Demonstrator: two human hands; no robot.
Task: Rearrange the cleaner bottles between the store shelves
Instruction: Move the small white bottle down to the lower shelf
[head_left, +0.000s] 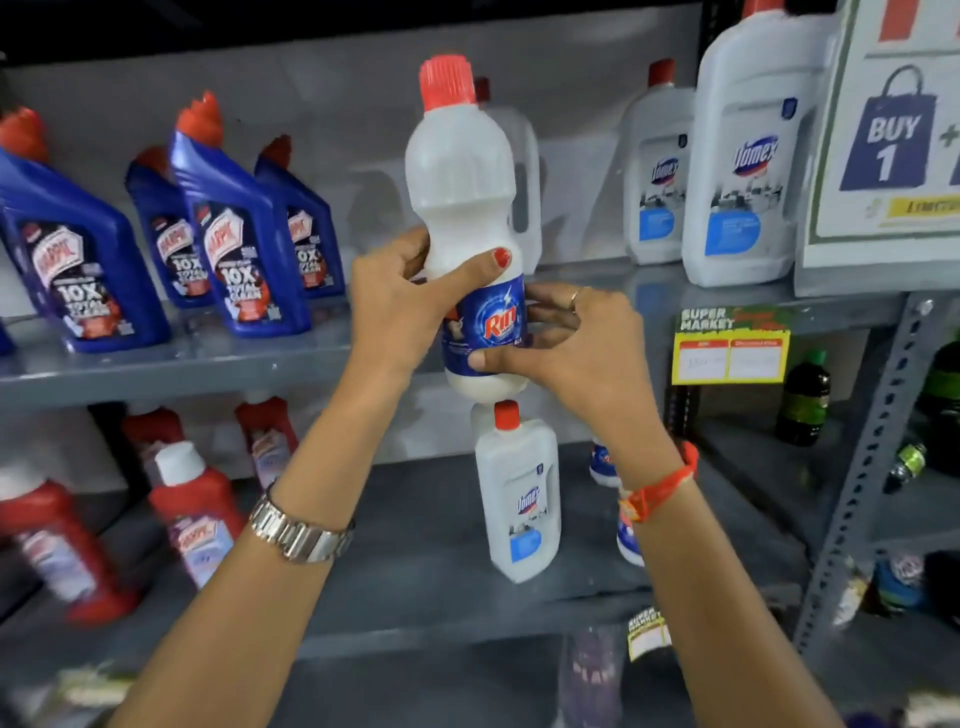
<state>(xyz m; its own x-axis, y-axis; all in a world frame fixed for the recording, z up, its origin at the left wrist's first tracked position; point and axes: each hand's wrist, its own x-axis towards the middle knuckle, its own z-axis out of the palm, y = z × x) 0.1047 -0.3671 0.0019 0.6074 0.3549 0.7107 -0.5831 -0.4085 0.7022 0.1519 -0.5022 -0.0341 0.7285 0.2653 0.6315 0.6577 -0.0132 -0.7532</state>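
Observation:
A white Rin bottle (462, 208) with a red cap and blue label is held upright in the air in front of the upper shelf (182, 364). My left hand (400, 306) grips its waist from the left, thumb across the front. My right hand (576, 343) holds its lower part from the right. Several blue Harpic bottles (234, 249) stand on the upper shelf at left. White Domex bottles (743, 171) stand there at right. A small white Domex bottle (519, 493) stands on the lower shelf (415, 519), just below the held bottle.
Red Harpic bottles (192, 509) stand on the lower shelf at left. Two blue-and-white bottles (623, 525) sit partly hidden behind my right wrist. A "Buy 1" sign (893, 145) leans at the upper right. Green bottles (802, 400) stand in the neighbouring rack. A price tag (730, 353) hangs on the shelf edge.

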